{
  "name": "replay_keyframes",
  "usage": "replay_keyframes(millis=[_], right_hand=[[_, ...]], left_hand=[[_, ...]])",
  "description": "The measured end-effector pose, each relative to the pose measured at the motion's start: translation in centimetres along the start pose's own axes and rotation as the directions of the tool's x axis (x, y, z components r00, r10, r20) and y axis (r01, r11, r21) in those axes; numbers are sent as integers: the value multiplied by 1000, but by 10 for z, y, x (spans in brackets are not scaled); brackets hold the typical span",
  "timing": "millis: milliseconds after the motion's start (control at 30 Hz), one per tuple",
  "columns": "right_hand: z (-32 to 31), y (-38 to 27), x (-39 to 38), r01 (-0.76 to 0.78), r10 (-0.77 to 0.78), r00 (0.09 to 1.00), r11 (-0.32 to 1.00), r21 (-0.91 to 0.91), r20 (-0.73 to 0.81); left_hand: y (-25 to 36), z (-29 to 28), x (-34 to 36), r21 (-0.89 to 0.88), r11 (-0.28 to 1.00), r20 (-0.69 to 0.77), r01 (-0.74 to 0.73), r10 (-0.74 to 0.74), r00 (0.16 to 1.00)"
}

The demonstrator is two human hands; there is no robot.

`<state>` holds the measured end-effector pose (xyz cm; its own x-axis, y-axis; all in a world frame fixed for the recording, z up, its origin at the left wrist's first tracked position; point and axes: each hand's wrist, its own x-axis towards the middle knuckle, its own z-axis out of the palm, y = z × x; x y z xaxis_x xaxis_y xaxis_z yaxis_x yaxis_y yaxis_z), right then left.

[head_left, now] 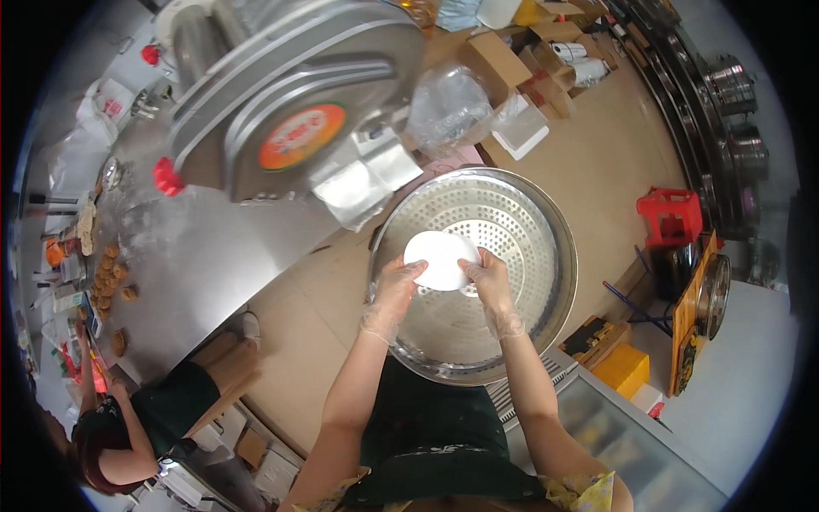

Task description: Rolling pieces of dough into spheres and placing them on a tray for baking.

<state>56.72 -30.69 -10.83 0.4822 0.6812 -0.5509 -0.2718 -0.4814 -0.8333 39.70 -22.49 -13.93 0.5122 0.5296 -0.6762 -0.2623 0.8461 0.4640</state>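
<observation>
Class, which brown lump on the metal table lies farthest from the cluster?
The single lump lowest in the picture, on the other person's side. A clear gap separates it from the others, which sit close together in the cluster above it.

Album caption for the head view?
Gloved left hand and gloved right hand hold a white disc over a perforated metal pan.

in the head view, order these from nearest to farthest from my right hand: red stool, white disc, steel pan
1. White disc: touching the right hand, on its left, held between both hands.
2. Steel pan: beneath the hands, around them in view.
3. Red stool: well off to the right, beyond the pan's rim.
</observation>
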Motion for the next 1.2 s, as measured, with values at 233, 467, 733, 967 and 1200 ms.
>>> replay_keyframes(millis=[233, 467, 733, 967, 1200], right_hand=[[-49, 38, 19, 21, -47, 986, 986, -165, -157], [-42, 40, 90, 86, -134, 946, 982, -170, -294], [-19, 54, 165, 103, -365, 834, 840, -533, -414], [-23, 49, 127, 177, -549, 712, 743, -645, -437], [-44, 58, 82, 40, -65, 965, 994, -101, -254]], left_hand=[[-63, 24, 35, -6, 1000, -189, -25, 23, 982], [-91, -15, 65, -103, 964, -442, -245, 176, 879], [-83, -14, 66, -87, 970, -445, -227, 166, 880], [-69, 7, 73, -73, 977, -424, -199, 150, 893], [-75, 32, 91, -62, 980, -317, -187, 158, 935]])
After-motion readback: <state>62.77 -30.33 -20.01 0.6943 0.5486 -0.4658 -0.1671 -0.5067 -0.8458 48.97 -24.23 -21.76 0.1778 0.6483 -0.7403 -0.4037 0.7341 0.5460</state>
